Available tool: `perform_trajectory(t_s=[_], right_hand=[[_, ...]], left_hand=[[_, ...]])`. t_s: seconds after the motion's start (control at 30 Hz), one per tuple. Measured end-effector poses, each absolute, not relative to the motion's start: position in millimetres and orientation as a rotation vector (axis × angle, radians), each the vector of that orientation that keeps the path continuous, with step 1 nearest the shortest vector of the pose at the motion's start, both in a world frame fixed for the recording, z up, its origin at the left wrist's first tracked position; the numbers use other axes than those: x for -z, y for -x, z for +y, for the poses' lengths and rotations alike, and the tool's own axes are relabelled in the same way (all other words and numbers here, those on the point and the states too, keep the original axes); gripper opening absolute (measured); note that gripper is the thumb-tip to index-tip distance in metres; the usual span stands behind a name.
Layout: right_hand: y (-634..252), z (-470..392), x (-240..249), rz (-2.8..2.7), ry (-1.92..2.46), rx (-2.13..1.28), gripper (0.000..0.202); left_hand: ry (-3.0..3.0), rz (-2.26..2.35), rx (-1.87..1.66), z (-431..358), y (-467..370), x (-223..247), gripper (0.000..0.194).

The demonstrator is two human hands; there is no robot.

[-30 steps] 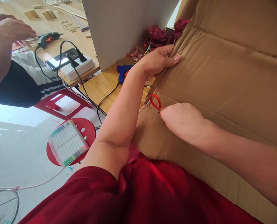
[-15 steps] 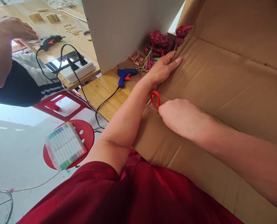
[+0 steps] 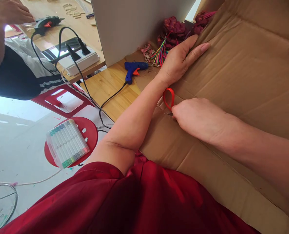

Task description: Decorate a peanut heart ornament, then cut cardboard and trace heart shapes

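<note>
The left hand grips the large cardboard near its edge, thumb in front, the other fingers partly hidden behind it. The right hand has its fingers closed on a red loop; its fist conceals the rest. The cardboard, beside the counter, runs out of view rightward.

Cool, bright light fills the left side, leaving white glare on the glossy floor and a violet fringe beside the co-worker's hand. The cardboard sheet is softly lit, dimming toward the upper right (that corner falls almost black). Deep shadow darkens the maroon garment, broken by red sheen. Wide-angle distortion stretches the right forearm edgeward.
</note>
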State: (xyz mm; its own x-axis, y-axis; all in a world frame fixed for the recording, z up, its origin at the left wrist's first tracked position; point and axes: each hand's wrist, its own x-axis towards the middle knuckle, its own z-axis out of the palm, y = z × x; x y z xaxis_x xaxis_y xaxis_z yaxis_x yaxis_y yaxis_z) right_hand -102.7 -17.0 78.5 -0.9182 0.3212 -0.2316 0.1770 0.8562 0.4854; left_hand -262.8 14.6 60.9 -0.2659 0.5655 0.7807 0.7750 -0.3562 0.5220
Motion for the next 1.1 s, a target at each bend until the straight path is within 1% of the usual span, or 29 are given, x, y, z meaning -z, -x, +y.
perform_trajectory(t_s=[0.03,0.07,0.17,0.23,0.27,0.43,0.5,0.53,0.57,0.63,0.67,0.7,0.77,0.83,0.87,0.93,1.0,1.1], right_hand=[[103,-16,-79,2.716,-0.369,-0.671,0.032],[102,-15,-80,2.705,-0.362,-0.669,0.032],[99,-14,-82,2.662,-0.362,-0.658,0.033],[96,-14,-81,2.641,-0.381,-0.651,0.032],[95,-14,-81,2.640,-0.390,-0.652,0.032],[92,-13,-79,2.642,-0.402,-0.640,0.030],[90,-12,-78,2.635,-0.398,-0.636,0.030],[89,-12,-78,2.635,-0.391,-0.638,0.030],[88,-12,-78,2.637,-0.383,-0.640,0.030],[87,-13,-78,2.648,-0.367,-0.639,0.029],[86,-14,-79,2.654,-0.363,-0.639,0.028],[86,-14,-79,2.658,-0.363,-0.639,0.026],[87,-15,-80,2.658,-0.357,-0.638,0.025],[88,-13,-81,2.656,-0.329,-0.647,0.026],[88,-11,-81,2.655,-0.316,-0.656,0.027],[86,-6,-81,2.662,-0.313,-0.680,0.030],[83,0,-80,2.681,-0.341,-0.704,0.033],[79,5,-79,2.701,-0.363,-0.718,0.037]], left_hand=[[1.787,-1.612,1.790,16,264,-60,0.026],[1.789,-1.581,1.884,16,264,-58,0.022],[1.803,-1.644,1.994,15,264,-57,0.022],[1.808,-1.698,1.961,13,262,-58,0.021],[1.794,-1.702,1.913,12,262,-58,0.026],[1.671,-1.742,1.553,11,260,-60,0.067],[1.680,-1.782,1.470,11,261,-61,0.074],[1.686,-1.786,1.494,11,261,-61,0.070],[1.699,-1.773,1.566,11,262,-62,0.061],[1.722,-1.730,1.838,11,261,-61,0.033],[1.713,-1.733,2.033,10,260,-61,0.023],[1.685,-1.760,2.255,8,259,-60,0.020],[1.401,-1.825,2.800,5,254,-58,0.024],[0.768,-1.716,3.330,2,250,-54,0.037],[0.464,-1.605,3.480,0,248,-53,0.044],[0.003,-1.375,3.612,0,245,-49,0.056],[-0.378,-1.138,3.648,2,242,-47,0.066],[-1.103,-0.621,3.550,10,241,-49,0.076]])
